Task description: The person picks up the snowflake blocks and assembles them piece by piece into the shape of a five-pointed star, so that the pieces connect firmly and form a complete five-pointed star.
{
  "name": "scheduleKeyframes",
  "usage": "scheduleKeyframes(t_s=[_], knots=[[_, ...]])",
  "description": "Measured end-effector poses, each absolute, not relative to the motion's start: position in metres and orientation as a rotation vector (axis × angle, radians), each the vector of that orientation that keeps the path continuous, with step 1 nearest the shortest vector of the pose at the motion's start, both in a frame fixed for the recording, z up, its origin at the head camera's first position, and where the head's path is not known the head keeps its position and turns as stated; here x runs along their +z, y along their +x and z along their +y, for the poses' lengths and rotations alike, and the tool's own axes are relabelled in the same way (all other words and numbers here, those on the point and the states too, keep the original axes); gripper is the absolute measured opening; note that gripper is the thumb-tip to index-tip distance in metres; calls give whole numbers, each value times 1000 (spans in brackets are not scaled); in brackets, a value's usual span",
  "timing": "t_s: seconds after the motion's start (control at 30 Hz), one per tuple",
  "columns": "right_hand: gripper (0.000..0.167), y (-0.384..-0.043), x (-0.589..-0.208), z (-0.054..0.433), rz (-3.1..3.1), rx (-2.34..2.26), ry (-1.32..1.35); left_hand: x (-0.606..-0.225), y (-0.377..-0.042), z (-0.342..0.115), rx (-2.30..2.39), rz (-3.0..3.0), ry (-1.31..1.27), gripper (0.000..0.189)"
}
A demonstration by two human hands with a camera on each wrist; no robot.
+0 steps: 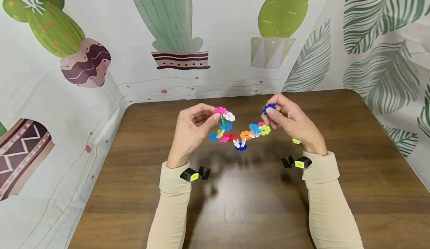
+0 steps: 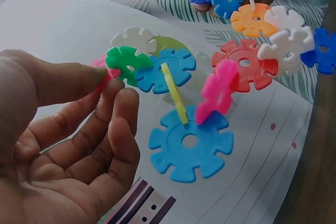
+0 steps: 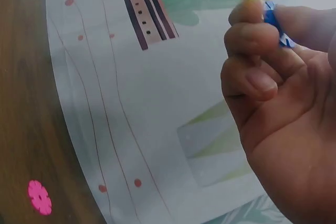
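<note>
My left hand (image 1: 191, 129) pinches a pink notched flower disc (image 1: 220, 110) between thumb and index finger, at one end of a chain of plastic discs. In the left wrist view a green disc (image 2: 127, 62), a light-blue disc (image 2: 190, 142), a red disc (image 2: 245, 65) and an orange disc (image 2: 253, 20) are slotted together in that chain, which sags between the hands. My right hand (image 1: 290, 121) pinches a dark-blue disc (image 1: 269, 108) near the chain's other end, beside a lime disc (image 1: 265, 130). I cannot tell whether that dark-blue disc is joined to the chain.
Partly behind the right wrist, a loose lime disc (image 1: 296, 141) lies on the brown wooden table (image 1: 235, 211). The right wrist view shows a pink disc (image 3: 40, 198) on the tabletop. A cactus-print cloth (image 1: 228, 55) hangs along the table's back edge.
</note>
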State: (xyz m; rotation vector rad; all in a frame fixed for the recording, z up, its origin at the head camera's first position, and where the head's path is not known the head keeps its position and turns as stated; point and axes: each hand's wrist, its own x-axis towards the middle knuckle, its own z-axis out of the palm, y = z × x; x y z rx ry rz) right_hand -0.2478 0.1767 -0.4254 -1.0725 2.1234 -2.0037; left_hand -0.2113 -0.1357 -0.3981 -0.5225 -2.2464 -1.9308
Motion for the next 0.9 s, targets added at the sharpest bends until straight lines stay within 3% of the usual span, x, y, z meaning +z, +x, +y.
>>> scheduleKeyframes(t_s=[0.33, 0.9], knots=[[14, -235, -414, 162, 2469, -1806, -974, -397, -210, -131, -1917, -2276, -539, 12], [19, -230, -408, 148, 2439, -1772, -948, -397, -207, -121, -1929, -2275, -610, 10]])
